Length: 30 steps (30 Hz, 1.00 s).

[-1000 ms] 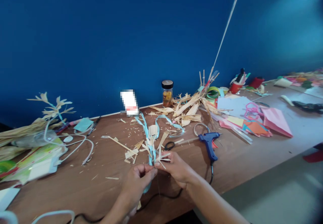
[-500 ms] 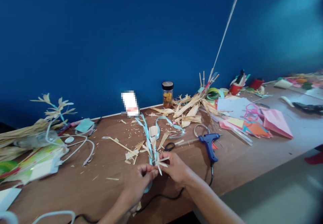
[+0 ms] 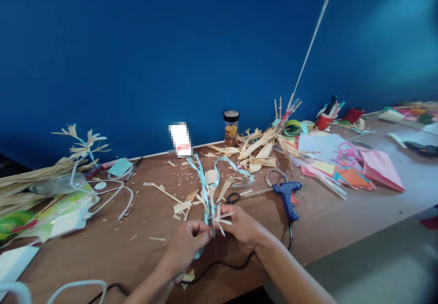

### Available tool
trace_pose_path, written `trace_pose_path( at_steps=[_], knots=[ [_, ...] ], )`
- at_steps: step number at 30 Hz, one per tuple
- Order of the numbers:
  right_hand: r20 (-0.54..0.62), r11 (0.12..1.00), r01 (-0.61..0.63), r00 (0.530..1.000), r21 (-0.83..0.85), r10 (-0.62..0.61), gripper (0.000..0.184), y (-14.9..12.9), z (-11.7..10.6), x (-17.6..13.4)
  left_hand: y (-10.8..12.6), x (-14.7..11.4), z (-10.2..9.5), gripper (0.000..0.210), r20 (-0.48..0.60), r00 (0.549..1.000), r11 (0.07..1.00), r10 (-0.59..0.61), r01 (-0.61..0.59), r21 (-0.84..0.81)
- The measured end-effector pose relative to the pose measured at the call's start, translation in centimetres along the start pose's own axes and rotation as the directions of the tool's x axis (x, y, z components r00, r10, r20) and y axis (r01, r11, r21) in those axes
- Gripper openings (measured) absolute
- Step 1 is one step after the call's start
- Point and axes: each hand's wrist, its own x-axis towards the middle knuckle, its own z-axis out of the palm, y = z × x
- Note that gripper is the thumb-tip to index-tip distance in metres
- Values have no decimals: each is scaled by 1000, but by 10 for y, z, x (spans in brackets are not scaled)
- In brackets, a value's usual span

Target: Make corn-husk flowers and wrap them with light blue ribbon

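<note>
Over the near part of the table, my right hand (image 3: 241, 225) is closed on a small corn-husk flower (image 3: 223, 222), whose pale narrow petals point toward me. Light blue ribbon (image 3: 206, 196) runs down from the back of the table to both hands. My left hand (image 3: 190, 241) pinches the ribbon between thumb and forefinger, just left of the flower. A short ribbon end shows at its fingertips, and more blue hangs below the hand. The flower's stem is hidden behind my right fingers.
Right of my hands lies a blue glue gun (image 3: 286, 199) with a black cord. Scissors (image 3: 233, 198), husk scraps and a husk pile (image 3: 260, 151) lie beyond. A black-lidded jar (image 3: 231, 128) stands by the wall. White cables (image 3: 128, 199) curl at left; coloured paper (image 3: 383, 169) lies right.
My hands have drawn slightly apart, the flower moving right with my right hand. The ribbon end now shows at my left fingertips. The whole view has shifted a little.
</note>
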Motion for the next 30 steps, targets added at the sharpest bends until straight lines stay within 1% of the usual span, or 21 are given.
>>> trace_pose_path(
  at_steps=[4, 6, 9, 11, 13, 16, 18, 20, 23, 25, 30],
  knots=[
    [-20, 999, 5, 1000, -32, -6, 30, 4, 2, 2, -5, 2, 2, 22, -11, 998, 998, 61, -61, -13],
    [-58, 997, 40, 997, -63, -43, 27, 8, 4, 2, -7, 3, 4, 24, -27, 998, 996, 60, -62, -57],
    [-93, 992, 97, 990, -75, -104, 24, 13, 6, 1, -5, 4, 7, 28, -42, 999, 973, 16, -25, -229],
    [-95, 995, 72, 992, -71, -79, 25, 14, 9, -1, -1, 4, 7, 29, -37, 999, 942, 22, -33, -334],
    [-112, 997, 29, 993, -78, -38, 26, 13, 11, -3, 2, 4, 6, 29, -15, 999, 917, 52, -54, -395],
    [-156, 999, 31, 987, -39, -37, 25, 11, 11, -4, 2, 3, 4, 27, 69, 995, 891, 70, -31, -453],
    [-134, 999, 12, 991, 31, -8, 25, 10, 9, -4, -1, 3, 4, 28, 120, 991, 875, 51, 14, -483],
    [-72, 993, -33, 997, 117, 41, 25, 9, 7, -3, -2, 1, 5, 28, 164, 986, 869, 33, 52, -493],
    [-2, 972, -67, 998, 224, 69, 25, 10, 3, -3, 0, -2, 7, 27, 201, 979, 883, 42, 58, -466],
    [24, 966, -74, 997, 246, 70, 25, 11, 2, -4, 2, -4, 8, 27, 194, 980, 899, 46, 44, -436],
    [67, 973, -84, 995, 215, 71, 26, 10, 2, -5, 0, -6, 6, 32, 136, 990, 936, 40, 11, -353]
  ],
)
